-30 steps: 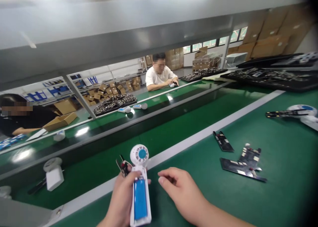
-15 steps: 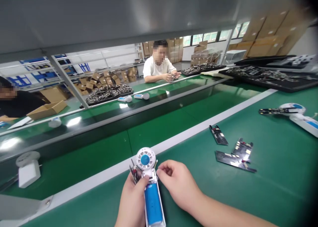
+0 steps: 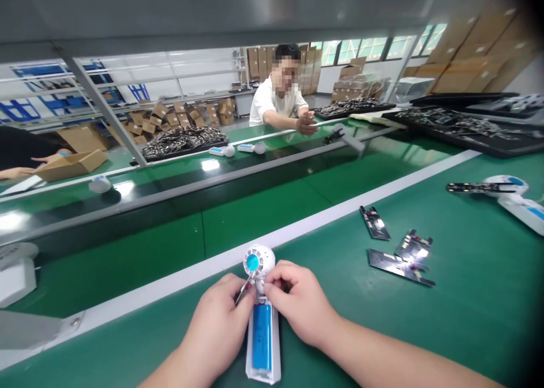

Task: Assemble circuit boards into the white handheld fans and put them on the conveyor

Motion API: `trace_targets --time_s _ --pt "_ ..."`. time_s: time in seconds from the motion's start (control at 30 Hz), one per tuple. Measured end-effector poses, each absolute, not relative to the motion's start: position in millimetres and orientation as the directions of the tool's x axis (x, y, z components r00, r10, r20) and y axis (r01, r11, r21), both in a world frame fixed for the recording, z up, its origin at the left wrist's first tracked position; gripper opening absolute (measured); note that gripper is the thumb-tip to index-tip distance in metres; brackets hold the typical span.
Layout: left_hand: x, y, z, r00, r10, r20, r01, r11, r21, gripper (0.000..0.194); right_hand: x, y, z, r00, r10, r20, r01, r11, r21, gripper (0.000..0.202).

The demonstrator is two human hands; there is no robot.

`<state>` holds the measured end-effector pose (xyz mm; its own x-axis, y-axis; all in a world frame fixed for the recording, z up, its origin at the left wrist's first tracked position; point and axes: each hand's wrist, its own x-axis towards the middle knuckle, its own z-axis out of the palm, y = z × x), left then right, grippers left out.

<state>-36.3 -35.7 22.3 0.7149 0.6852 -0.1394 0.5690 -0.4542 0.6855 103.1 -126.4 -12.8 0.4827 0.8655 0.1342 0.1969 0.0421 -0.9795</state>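
Note:
A white handheld fan (image 3: pixel 275 342) with a blue battery (image 3: pixel 262 337) in its open handle lies between my hands, its round head pointing away from me. My left hand (image 3: pixel 219 325) pinches a small dark circuit board (image 3: pixel 243 291) at the fan's neck. Thumb and forefinger of my right hand (image 3: pixel 300 300) are pressed together at the right side of the neck; whatever they hold is too small to make out. Several loose circuit boards (image 3: pixel 402 266) lie on the green mat to the right.
Another fan (image 3: pixel 522 204) with a board across it lies at the far right. Behind it is a black tray (image 3: pixel 488 141) of boards. A sunken green conveyor (image 3: pixel 255 218) runs beyond the white edge. Across it, a person in a white shirt (image 3: pixel 272 102) reaches out over the line.
The fan has turned, and the board has moved in front of its neck. My right hand has closed in on the neck. Across the line, a fan has left the person's hands.

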Motion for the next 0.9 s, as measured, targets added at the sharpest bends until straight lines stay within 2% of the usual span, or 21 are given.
trace_targets --time_s 0.07,0.17,0.33,0.6,0.73,0.9 --pt "-37.8 -35.2 22.0 0.726 0.676 -0.129 0.584 -0.506 0.634 0.027 102.2 -126.7 -14.0 0.482 0.867 0.126 0.204 0.028 -0.978 0.011" --pt "-39.9 -37.8 18.0 0.742 0.665 -0.078 0.559 -0.551 0.619 0.02 100.5 -128.0 -15.0 0.484 0.865 0.132 0.255 0.005 -0.967 0.013" --pt "-43.0 -44.5 7.6 0.814 0.551 0.182 0.367 -0.732 0.574 0.023 96.3 -130.3 -10.6 0.499 0.836 0.226 0.443 -0.023 -0.896 0.014" --pt "-42.0 -49.6 3.2 0.837 0.43 0.339 0.286 -0.871 0.4 0.027 92.6 -132.4 -7.8 0.504 0.802 0.321 0.577 -0.036 -0.816 0.012" --pt "-44.0 -50.9 -1.1 0.848 0.377 0.372 0.27 -0.912 0.307 0.032 91.5 -133.6 -8.7 0.492 0.809 0.32 0.577 -0.028 -0.817 0.014" --pt "-47.4 -49.7 -6.7 0.861 0.306 0.405 0.243 -0.949 0.2 0.034 91.9 -134.3 -6.4 0.541 0.819 0.192 0.476 -0.11 -0.872 0.016"
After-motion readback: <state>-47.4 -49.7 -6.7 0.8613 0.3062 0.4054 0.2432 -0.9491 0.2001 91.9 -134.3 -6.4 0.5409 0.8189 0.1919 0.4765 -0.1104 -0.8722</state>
